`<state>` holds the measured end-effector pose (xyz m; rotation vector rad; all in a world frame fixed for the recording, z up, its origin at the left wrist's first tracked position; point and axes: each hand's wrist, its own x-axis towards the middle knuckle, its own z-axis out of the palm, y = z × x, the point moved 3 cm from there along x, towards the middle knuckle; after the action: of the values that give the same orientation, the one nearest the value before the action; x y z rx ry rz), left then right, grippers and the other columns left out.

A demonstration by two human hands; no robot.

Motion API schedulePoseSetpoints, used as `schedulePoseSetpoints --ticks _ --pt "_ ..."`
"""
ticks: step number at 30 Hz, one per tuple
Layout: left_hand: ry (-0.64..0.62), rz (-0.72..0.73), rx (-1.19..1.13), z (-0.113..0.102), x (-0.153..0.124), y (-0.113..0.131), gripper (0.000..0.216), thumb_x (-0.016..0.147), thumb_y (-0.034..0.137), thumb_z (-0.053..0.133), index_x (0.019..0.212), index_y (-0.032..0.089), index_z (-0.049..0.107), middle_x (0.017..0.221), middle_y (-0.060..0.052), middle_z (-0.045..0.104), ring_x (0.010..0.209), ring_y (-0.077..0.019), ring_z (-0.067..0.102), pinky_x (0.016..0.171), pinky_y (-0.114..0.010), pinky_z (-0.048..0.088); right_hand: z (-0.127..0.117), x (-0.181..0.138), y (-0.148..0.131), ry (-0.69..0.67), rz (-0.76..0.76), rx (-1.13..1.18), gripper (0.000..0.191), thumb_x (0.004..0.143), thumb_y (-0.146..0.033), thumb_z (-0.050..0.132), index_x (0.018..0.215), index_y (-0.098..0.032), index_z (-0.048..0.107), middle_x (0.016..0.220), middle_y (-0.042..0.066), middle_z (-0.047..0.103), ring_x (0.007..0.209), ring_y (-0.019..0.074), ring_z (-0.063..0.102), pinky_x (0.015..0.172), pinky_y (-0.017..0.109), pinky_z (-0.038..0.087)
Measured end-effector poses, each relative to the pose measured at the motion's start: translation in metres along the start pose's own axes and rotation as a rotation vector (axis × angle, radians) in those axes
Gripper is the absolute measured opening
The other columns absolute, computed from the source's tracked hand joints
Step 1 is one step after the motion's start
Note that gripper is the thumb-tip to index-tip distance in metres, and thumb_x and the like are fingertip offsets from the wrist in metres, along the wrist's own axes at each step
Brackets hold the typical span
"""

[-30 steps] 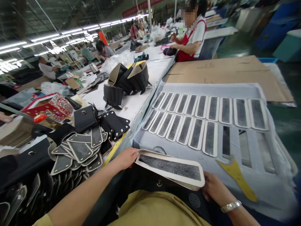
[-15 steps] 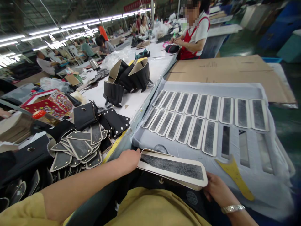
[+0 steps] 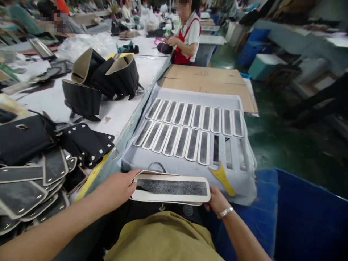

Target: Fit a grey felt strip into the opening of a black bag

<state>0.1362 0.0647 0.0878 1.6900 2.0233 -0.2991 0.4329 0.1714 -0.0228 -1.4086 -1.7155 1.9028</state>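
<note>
In front of my waist I hold a long bag panel (image 3: 171, 187) with a dark grey middle and a cream border. Another layer shows beneath its edges; I cannot tell whether it is a separate piece. My left hand (image 3: 125, 184) is closed on the left end, thumb on top. At the rounded right end, my right hand (image 3: 216, 201) grips the panel, its fingers partly hidden underneath. Just beyond, similar strips (image 3: 181, 141) lie in two rows on a grey cloth-covered board (image 3: 187, 170). A yellow forked piece (image 3: 223, 178) rests on its near right part.
On the left, finished-looking flaps (image 3: 20, 197) with metal studs lie in a heap beside black bag parts (image 3: 84, 141). Open black bag bodies (image 3: 108, 76) stand on the white table (image 3: 114, 127). Flat cardboard (image 3: 203, 78) lies behind the board; a co-worker in a red apron (image 3: 187, 40) is farther back.
My view has swung to the right, so the scene sits farther left and a blue bin shows at the lower right. Both hands still hold the panel, which lies more level in view.
</note>
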Motion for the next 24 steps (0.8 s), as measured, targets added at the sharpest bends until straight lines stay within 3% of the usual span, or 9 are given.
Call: schedulePoseSetpoints --ticks 3,9,11,13,16,22,24 --pt "-0.027 0.049 -0.138 -0.006 0.007 -0.011 0.043 0.084 0.022 0.037 0.125 0.017 0.047 0.118 -0.009 0.06 0.105 -0.024 0.057 0.093 -0.036 0.041 0.007 -0.004 -0.01 -0.02 -0.01 -0.057 0.024 0.06 -0.033 0.047 0.067 -0.014 0.059 0.038 -0.004 0.048 0.03 0.0088 0.042 0.03 0.018 0.034" --pt "-0.071 0.064 -0.227 0.007 0.019 -0.04 0.036 0.081 0.026 0.037 0.11 0.02 0.058 0.105 -0.006 0.065 0.099 -0.0234 0.06 0.088 -0.033 0.044 0.02 -0.005 -0.024 -0.012 0.079 -0.146 0.038 0.063 -0.028 0.039 0.087 -0.011 0.063 0.041 -0.004 0.051 0.029 0.0099 0.044 0.027 0.016 0.032" --pt "-0.113 0.041 -0.264 0.011 0.021 -0.045 0.035 0.081 0.028 0.038 0.109 0.021 0.058 0.098 -0.005 0.066 0.089 -0.0227 0.063 0.08 -0.032 0.049 0.019 -0.004 -0.023 -0.006 0.073 -0.152 0.038 0.065 -0.028 0.038 0.091 -0.012 0.062 0.042 -0.004 0.052 0.029 0.0109 0.045 0.027 0.017 0.032" --pt "-0.201 -0.055 -0.31 0.016 0.021 -0.049 0.041 0.081 0.03 0.036 0.118 0.023 0.052 0.085 -0.006 0.066 0.066 -0.0216 0.065 0.06 -0.031 0.052 0.017 -0.006 -0.023 0.015 0.07 -0.187 0.038 0.066 -0.026 0.037 0.092 -0.012 0.062 0.041 -0.004 0.051 0.029 0.0113 0.044 0.027 0.018 0.032" --pt "-0.296 -0.175 -0.41 0.021 0.021 -0.053 0.045 0.082 0.03 0.033 0.125 0.024 0.045 0.076 -0.005 0.064 0.045 -0.0185 0.059 0.038 -0.027 0.046 0.015 -0.009 -0.026 0.054 0.08 -0.282 0.039 0.064 -0.022 0.037 0.092 -0.013 0.062 0.038 -0.005 0.047 0.028 0.0116 0.044 0.028 0.018 0.033" --pt "-0.407 -0.211 -0.823 0.033 0.018 -0.055 0.045 0.082 0.032 0.038 0.128 0.027 0.04 0.102 -0.007 0.061 0.065 -0.0167 0.064 0.046 -0.022 0.051 0.014 -0.007 -0.033 0.075 0.105 -0.355 0.045 0.062 -0.028 0.038 0.097 -0.013 0.061 0.035 -0.006 0.044 0.029 0.0129 0.044 0.03 0.019 0.032" --pt "-0.366 -0.255 -0.908 0.036 0.018 -0.057 0.046 0.083 0.034 0.036 0.129 0.025 0.039 0.105 -0.008 0.06 0.07 -0.0173 0.063 0.047 -0.022 0.052 0.014 -0.002 -0.035 0.07 0.12 -0.333 0.047 0.063 -0.03 0.037 0.1 -0.012 0.06 0.032 -0.006 0.042 0.027 0.0128 0.042 0.03 0.02 0.03"
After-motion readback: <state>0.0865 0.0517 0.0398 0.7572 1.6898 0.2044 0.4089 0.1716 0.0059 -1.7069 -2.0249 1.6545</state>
